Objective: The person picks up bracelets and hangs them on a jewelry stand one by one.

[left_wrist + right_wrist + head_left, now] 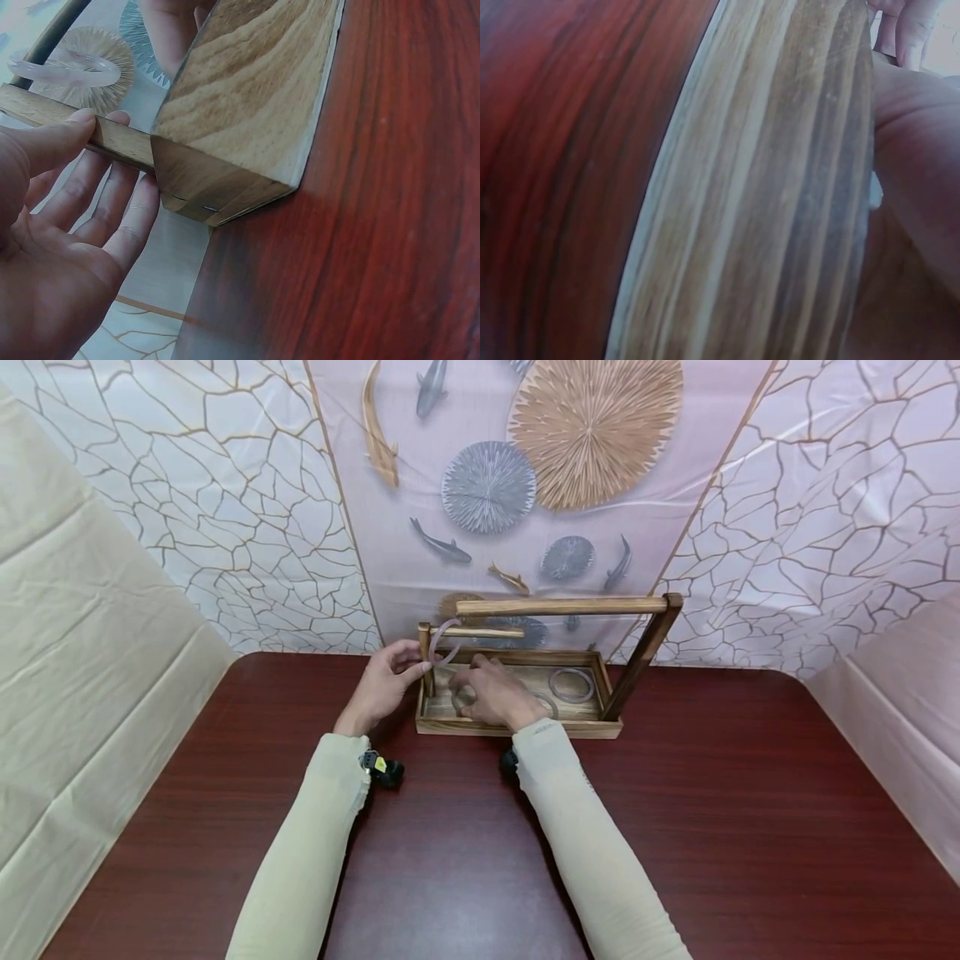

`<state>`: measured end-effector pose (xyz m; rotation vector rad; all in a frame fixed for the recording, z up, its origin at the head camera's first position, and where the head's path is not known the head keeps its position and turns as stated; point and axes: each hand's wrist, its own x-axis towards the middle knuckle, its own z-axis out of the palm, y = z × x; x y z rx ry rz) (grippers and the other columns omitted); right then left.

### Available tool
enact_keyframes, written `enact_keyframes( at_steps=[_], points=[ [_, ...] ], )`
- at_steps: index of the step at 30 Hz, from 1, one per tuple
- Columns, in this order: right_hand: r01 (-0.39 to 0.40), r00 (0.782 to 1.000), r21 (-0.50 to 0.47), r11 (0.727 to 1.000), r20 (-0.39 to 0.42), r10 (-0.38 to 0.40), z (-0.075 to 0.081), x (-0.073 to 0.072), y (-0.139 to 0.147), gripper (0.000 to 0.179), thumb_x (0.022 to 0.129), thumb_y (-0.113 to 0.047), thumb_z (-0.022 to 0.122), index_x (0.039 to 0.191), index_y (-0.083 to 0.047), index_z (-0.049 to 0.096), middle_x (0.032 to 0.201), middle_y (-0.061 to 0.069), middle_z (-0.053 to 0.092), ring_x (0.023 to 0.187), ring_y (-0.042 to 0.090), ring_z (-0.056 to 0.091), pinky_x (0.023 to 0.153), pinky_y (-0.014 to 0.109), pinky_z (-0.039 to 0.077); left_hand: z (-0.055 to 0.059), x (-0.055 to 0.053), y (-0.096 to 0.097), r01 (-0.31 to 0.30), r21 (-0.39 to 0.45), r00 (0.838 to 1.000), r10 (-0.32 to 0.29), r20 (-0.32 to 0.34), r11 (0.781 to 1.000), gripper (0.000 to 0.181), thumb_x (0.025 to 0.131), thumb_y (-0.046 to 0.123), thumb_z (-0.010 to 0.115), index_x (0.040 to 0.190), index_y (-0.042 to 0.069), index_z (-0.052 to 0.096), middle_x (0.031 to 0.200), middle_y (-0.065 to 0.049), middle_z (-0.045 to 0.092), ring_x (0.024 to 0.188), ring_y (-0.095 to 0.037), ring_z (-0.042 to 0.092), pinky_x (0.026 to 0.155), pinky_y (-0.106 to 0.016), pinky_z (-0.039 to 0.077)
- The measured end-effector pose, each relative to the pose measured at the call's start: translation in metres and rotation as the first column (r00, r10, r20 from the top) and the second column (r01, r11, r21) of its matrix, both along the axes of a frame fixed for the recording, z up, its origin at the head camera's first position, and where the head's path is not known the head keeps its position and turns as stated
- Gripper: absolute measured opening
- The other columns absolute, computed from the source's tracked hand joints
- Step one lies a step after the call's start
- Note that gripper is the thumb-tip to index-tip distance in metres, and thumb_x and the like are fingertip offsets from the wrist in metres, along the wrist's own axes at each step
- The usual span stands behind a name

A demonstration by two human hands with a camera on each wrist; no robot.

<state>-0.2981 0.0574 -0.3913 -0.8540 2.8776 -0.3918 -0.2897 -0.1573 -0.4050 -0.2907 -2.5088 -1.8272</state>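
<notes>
A wooden display stand has a shallow tray (592,729), a short bar (491,632) on its left post and a long bar (562,607) above. My left hand (382,687) grips the left post (124,142), thumb on one face and fingers behind it. Around the short bar, by that post, hangs a pale lilac bangle (432,646). My right hand (495,693) reaches down into the tray, its fingers curled over a bangle (457,703) at the left end. Part of that bangle is hidden by the fingers.
Farther right in the tray lies another lilac bangle (573,701). A partly hidden bangle (552,702) sits beside the right wrist. A dark slanted post (642,656) rises at the tray's right end. The reddish-brown table (750,793) meets a patterned backdrop (300,510) behind.
</notes>
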Motion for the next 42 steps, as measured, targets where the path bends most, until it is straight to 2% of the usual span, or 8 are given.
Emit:
enact_keyframes(
  at_steps=[7,19,30,42],
  points=[
    [0.054,0.998,-0.018,0.998,-0.025,-0.055,0.000,-0.001,0.002,0.044,0.086,-0.032,0.082,0.127,-0.027,0.067,0.141,0.011,0.050,0.129,0.034,0.051,0.095,0.054,0.055,0.002,-0.001,0.002,0.005,0.010,1.000,-0.005,-0.016,1.000,0.030,0.100,0.011,0.065,0.129,0.002,0.062,0.129,-0.019,0.068,0.121,-0.031,0.063,0.100,-0.039,0.050],
    [0.066,0.990,-0.114,0.991,-0.116,-0.079,0.001,0.004,0.005,0.040,0.083,-0.025,0.081,0.121,-0.026,0.066,0.133,0.006,0.050,0.118,0.029,0.046,0.078,0.049,0.056,0.002,-0.001,0.000,0.000,-0.005,1.000,0.001,0.021,1.000,0.036,0.100,0.015,0.065,0.135,0.004,0.058,0.134,-0.018,0.065,0.128,-0.032,0.060,0.105,-0.045,0.049],
    [0.058,0.984,-0.151,0.987,-0.157,-0.082,-0.001,0.008,0.013,0.048,0.084,-0.030,0.082,0.129,-0.023,0.066,0.137,0.007,0.049,0.127,0.035,0.044,0.083,0.049,0.056,0.001,0.003,0.000,0.003,0.005,1.000,-0.004,0.021,1.000,0.034,0.101,0.015,0.064,0.133,0.005,0.059,0.133,-0.017,0.066,0.126,-0.030,0.061,0.102,-0.038,0.050],
    [0.091,0.979,-0.155,0.984,-0.165,-0.117,0.003,0.010,0.021,0.049,0.087,-0.033,0.080,0.133,-0.025,0.064,0.147,0.007,0.048,0.141,0.041,0.039,0.093,0.058,0.055,0.002,0.002,0.001,0.014,0.024,1.000,-0.015,0.012,1.000,0.029,0.101,0.014,0.065,0.129,0.006,0.062,0.130,-0.016,0.068,0.124,-0.030,0.063,0.100,-0.036,0.050]
  ],
)
